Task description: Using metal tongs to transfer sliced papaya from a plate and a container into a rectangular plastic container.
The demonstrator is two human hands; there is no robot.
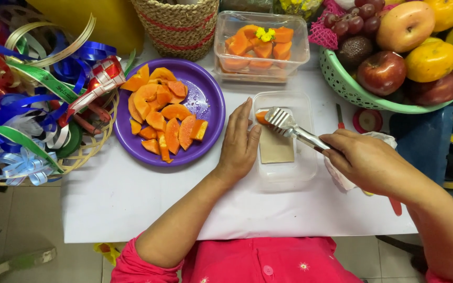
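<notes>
With our right hand (365, 160) closed around metal tongs (289, 127) pinching a soft, slippery orange papaya slice (261, 116) inside the clear plastic tray (302, 170), our flat, empty left hand (239, 141) steadies its rim.

The right hand (365, 160) gripped metal tongs (294, 129), whose tips pinched an orange papaya slice (261, 117) just inside a clear plastic tray (285, 178) with a pale pad lying on its bottom. The left hand (240, 144) lay flat against the tray's left wall, fingers pointing away from the person. To the left sat a purple plate (208, 102) heaped with papaya slices. Beyond the tray stood a second clear container (260, 44) already filled with papaya, and a green basket (342, 84) of apples, oranges and grapes stood at the right. Coloured ribbons (32, 89) lay piled at the far left.
</notes>
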